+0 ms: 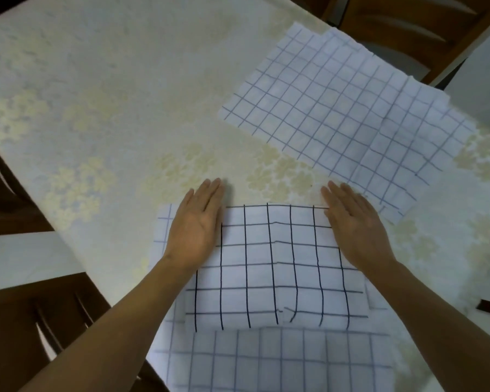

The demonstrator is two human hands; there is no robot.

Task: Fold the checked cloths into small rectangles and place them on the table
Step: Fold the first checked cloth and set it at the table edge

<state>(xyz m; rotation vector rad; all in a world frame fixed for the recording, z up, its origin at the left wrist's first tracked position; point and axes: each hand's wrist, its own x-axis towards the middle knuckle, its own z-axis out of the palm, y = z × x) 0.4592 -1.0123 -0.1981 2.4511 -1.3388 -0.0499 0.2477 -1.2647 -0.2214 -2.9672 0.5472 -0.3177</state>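
Observation:
A folded white cloth with black checks (269, 267) lies in front of me on top of a larger white cloth with blue checks (266, 360). My left hand (195, 224) rests flat on the folded cloth's left edge, fingers together and pointing away from me. On its right edge my right hand (357, 227) lies flat the same way. Neither hand grips anything. A stack of unfolded blue-checked cloths (343, 114) is spread out at the far right of the table (111, 94).
The table wears a pale cream cover with a faint flower pattern. Dark wooden chairs stand at the left (26, 321) and at the top right (408, 21). The table's near left edge runs diagonally close to my left forearm.

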